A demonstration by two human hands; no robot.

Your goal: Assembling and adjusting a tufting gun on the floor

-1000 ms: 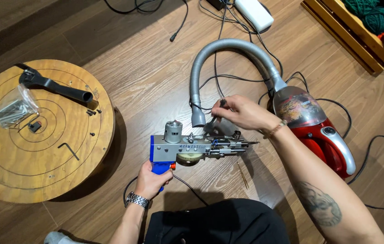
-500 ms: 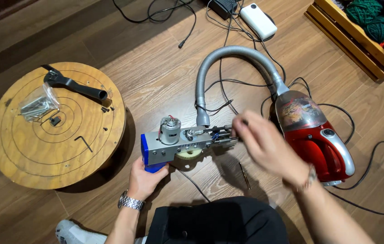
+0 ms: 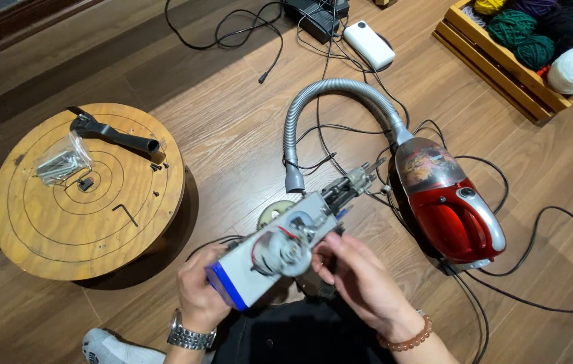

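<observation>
Both hands grip tufting gun [image 3: 293,246]: left hand [image 3: 202,293] wraps handle, right hand [image 3: 360,280] fingers pinch underside.

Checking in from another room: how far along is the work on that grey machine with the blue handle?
Done: it is up off the floor. In hand: the left hand grips the machine by its blue handle, tilted, while the right hand touches the body near the round motor. Left: an Allen key and a bag of screws lie unused on the round wooden board.
</observation>
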